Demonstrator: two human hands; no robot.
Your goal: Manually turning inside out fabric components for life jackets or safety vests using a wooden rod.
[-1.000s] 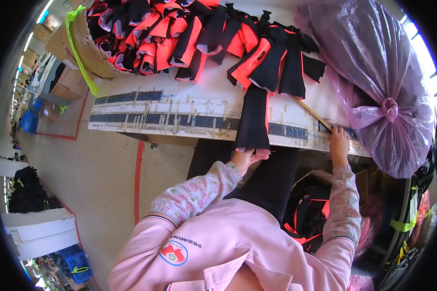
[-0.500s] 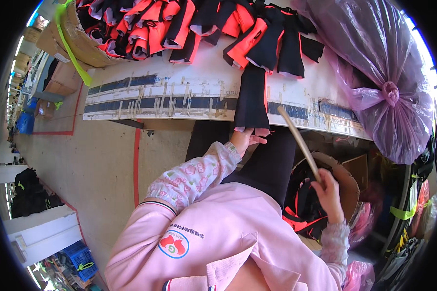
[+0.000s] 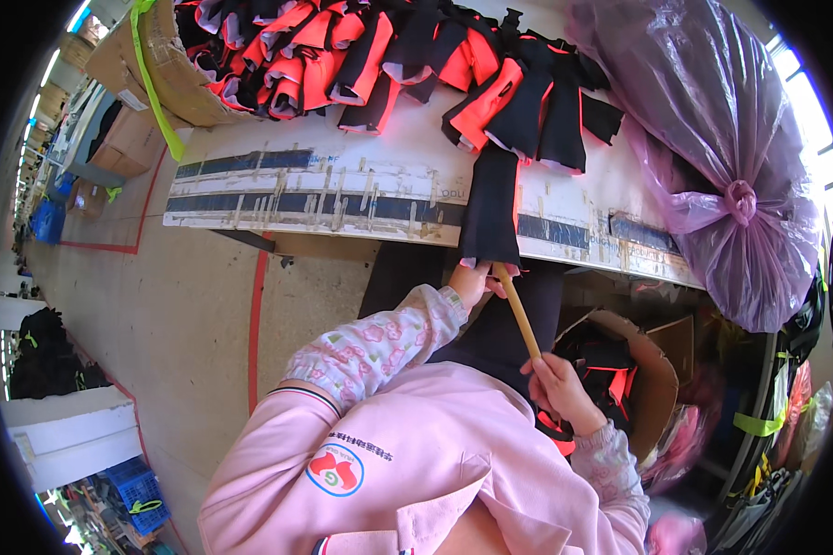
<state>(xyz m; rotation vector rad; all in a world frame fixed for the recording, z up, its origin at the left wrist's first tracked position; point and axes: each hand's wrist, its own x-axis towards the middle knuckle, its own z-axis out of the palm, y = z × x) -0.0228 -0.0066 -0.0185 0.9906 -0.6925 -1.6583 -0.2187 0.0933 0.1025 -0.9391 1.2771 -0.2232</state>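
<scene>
Below table [image 3: 389, 155], carton [image 3: 655, 375] of black-orange goods [image 3: 622, 381]; left grip [image 3: 468, 285] round fabric [image 3: 491, 208], right grip [image 3: 565, 393] round stick [image 3: 520, 319].

pink shirt [image 3: 407, 416], flowered sleeve covers [image 3: 375, 347]

the shirt had a folded collar [image 3: 440, 511], dark-striped trim [image 3: 313, 392] at the left sleeve's hem, and, on the left, a blue-rimmed oval badge [image 3: 335, 470] beside dark lettering [image 3: 363, 444]. the trousers [image 3: 477, 356] were black.

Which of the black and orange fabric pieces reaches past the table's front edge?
The long black piece with the stick at its lower end; the other pieces lie farther back.
</scene>
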